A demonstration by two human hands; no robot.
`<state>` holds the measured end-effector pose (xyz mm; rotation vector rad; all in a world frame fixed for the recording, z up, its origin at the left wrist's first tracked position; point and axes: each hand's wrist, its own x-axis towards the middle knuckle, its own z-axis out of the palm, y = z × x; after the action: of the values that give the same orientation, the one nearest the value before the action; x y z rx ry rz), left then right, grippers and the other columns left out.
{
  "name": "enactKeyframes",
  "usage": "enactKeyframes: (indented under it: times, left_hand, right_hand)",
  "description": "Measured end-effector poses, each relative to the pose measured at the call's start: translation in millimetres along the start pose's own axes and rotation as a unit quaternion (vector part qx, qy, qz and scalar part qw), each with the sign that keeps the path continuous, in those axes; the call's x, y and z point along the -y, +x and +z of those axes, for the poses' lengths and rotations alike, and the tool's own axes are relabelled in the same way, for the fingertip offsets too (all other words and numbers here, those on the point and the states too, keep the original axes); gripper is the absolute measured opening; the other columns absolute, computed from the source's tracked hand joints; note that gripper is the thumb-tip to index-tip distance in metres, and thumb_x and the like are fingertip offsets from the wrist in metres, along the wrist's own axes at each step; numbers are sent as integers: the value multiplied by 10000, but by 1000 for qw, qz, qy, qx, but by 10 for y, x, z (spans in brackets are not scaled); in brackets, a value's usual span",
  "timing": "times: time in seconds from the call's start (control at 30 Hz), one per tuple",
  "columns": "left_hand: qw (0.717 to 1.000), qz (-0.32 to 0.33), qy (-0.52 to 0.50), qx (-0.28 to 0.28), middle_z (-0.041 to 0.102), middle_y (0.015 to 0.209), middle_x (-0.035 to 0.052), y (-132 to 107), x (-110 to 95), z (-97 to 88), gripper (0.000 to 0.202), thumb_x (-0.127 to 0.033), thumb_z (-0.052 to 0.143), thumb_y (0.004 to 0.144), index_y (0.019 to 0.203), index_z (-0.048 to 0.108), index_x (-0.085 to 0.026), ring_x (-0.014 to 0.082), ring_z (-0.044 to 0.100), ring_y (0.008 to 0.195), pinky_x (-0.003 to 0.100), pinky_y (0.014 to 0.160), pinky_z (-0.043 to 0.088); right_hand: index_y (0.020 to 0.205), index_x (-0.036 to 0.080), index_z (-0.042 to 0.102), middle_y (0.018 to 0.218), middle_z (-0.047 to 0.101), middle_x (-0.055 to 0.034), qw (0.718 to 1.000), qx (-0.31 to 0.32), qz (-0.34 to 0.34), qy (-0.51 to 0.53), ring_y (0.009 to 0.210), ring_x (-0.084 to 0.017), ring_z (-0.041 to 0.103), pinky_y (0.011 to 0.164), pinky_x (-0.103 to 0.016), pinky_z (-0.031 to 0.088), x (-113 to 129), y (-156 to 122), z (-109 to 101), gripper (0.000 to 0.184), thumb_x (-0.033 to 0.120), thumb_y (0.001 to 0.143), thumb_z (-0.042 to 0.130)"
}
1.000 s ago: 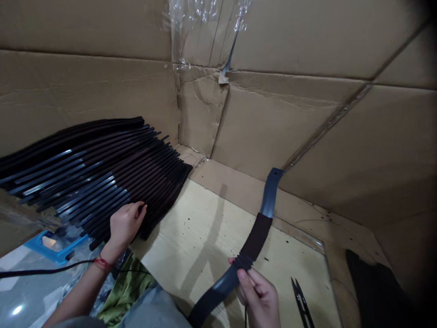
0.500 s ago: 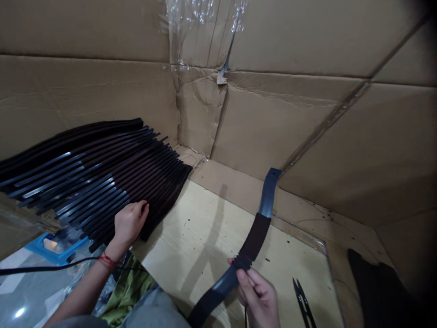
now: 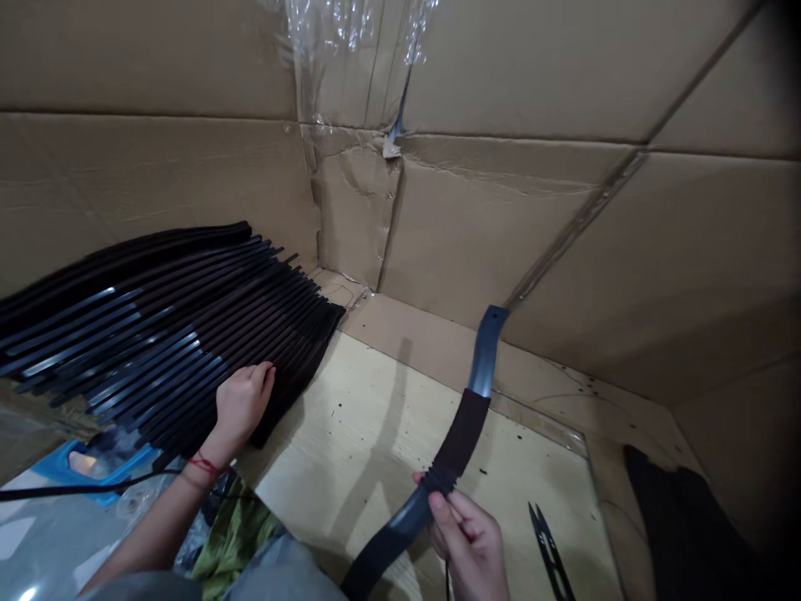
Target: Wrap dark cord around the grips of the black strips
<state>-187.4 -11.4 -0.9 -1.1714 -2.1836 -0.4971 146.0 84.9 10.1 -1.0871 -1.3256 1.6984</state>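
My right hand pinches a curved dark strip near its middle, where a brown fabric sleeve bunches into folds. The strip's bare blue-grey end points up toward the cardboard wall. My left hand rests with curled fingers on the near edge of a large fanned stack of similar dark strips at the left. A red string circles that wrist.
Cardboard walls enclose a pale wooden board. Black thread snips lie on the board right of my right hand. Dark fabric lies at the far right. A blue object, a black cable and green cloth sit at lower left.
My left hand slid slightly right along the stack's edge. The view shifted a little; the right hand and its strip stayed nearly still.
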Motion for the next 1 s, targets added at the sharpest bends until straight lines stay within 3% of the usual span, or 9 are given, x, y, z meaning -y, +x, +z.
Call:
enactKeyframes:
  times: [0.23, 0.43, 0.8, 1.0]
  left_hand:
    - [1000, 23, 4, 9, 705, 709, 86, 130, -33, 53, 263, -287, 488, 921, 899, 710, -146, 223, 641, 663, 297, 586, 384]
    - [999, 43, 4, 21, 693, 717, 108, 312, -121, 206, 258, -257, 490, 916, 816, 701, -147, 229, 629, 676, 307, 602, 377]
    - [999, 39, 19, 23, 673, 682, 103, 311, -128, 205, 299, -240, 453, 932, 759, 676, -143, 223, 623, 664, 300, 592, 365]
    - [998, 40, 27, 38, 693, 708, 105, 328, -117, 197, 297, -248, 458, 926, 778, 690, -134, 220, 635, 677, 290, 595, 377]
  right_hand:
    - [880, 107, 775, 479, 278, 73, 1000, 0, -10, 6, 450, -71, 191, 398, -208, 166, -67, 17, -52, 527, 591, 671, 759]
    - [889, 117, 777, 473, 302, 71, 1000, 0, -8, 1, 444, -72, 201, 399, -206, 170, 62, -62, -13, 508, 577, 674, 765]
    - [799, 131, 768, 435, 395, 44, 1000, -7, -25, -10, 417, -100, 355, 375, -204, 275, 133, -103, 3, 479, 585, 646, 777]
    - [850, 120, 769, 415, 344, 66, 1000, -7, -28, -4, 396, -89, 321, 367, -196, 258, 88, -93, -80, 501, 589, 674, 758]
